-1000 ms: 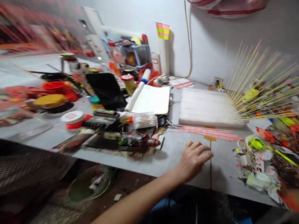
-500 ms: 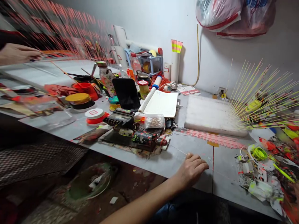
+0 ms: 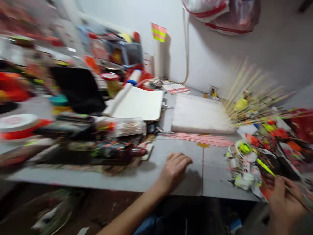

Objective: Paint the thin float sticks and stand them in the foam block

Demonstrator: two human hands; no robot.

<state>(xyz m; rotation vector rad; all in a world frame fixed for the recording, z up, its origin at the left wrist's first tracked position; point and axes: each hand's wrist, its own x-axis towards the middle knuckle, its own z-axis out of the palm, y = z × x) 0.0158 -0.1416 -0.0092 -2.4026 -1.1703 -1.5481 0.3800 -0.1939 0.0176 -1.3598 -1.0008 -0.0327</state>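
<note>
My left hand [image 3: 174,171] is just above the front of the grey table [image 3: 168,147], its fingers curled together. Whatever it may be pinching is too small or blurred to make out. At the lower right, my right hand [image 3: 285,199] is closed around a thin brown stick [image 3: 297,198], which slants down to the right edge. Its tip is hidden. Beyond my left hand lies a bundle of thin pink sticks [image 3: 210,139] along the front of a white foam block [image 3: 198,112]. Many yellowish thin sticks [image 3: 241,88] fan out from the block's right end.
Scraps and yellow-green bits [image 3: 246,169] are heaped beside my right hand. Leftward stand an open notebook [image 3: 139,102], a packet of cotton swabs [image 3: 129,127], a dark phone-like panel [image 3: 78,88], a lidded jar [image 3: 111,85] and a white-topped red tub [image 3: 18,125].
The view has swung right, so things slide left and blur. My right hand with the thin stick has come into view. The other person's hand at the far left is gone from sight.
</note>
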